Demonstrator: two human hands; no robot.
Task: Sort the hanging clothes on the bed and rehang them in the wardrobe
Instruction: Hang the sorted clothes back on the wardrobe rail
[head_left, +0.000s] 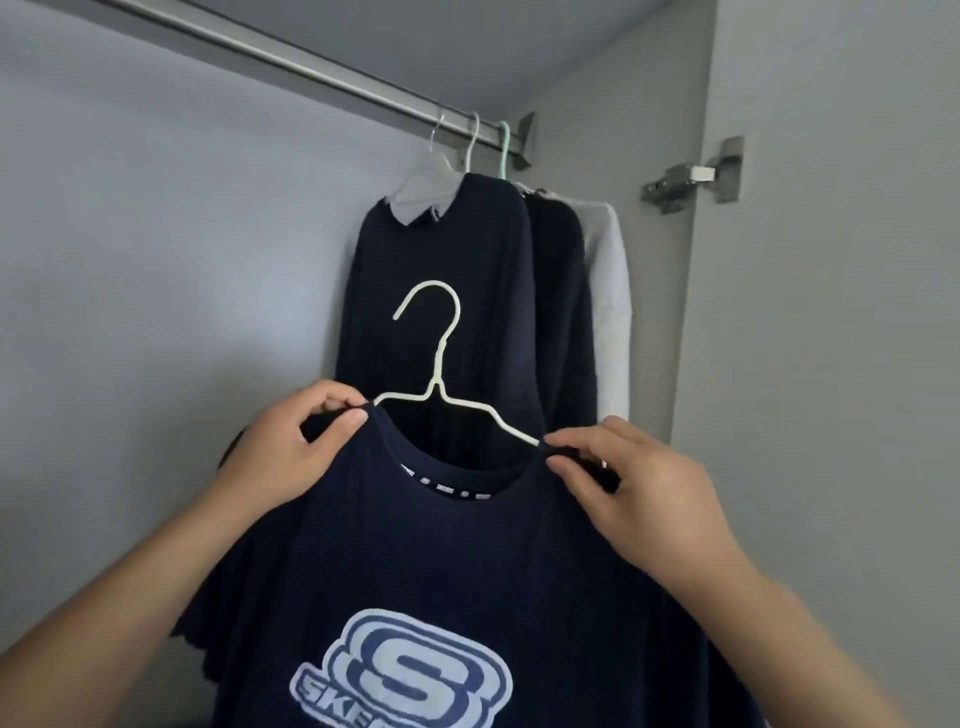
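Observation:
A navy T-shirt (415, 561) with a pale blue logo on its chest hangs on a white hanger (439, 358) held up in front of me. My left hand (291, 447) pinches the shirt's left shoulder by the collar. At the right shoulder, my right hand (639, 488) pinches the fabric over the hanger's arm. The hanger's hook is free, well below the metal wardrobe rail (311, 62). Behind it a navy collared top (441, 291) hangs on the rail.
Beside the navy top, at the rail's right end, hang a black garment (558, 312) and a light grey one (608, 301). The rail's left stretch carries no hangers. A door hinge (691, 176) sits on the right side panel. The grey back wall is close.

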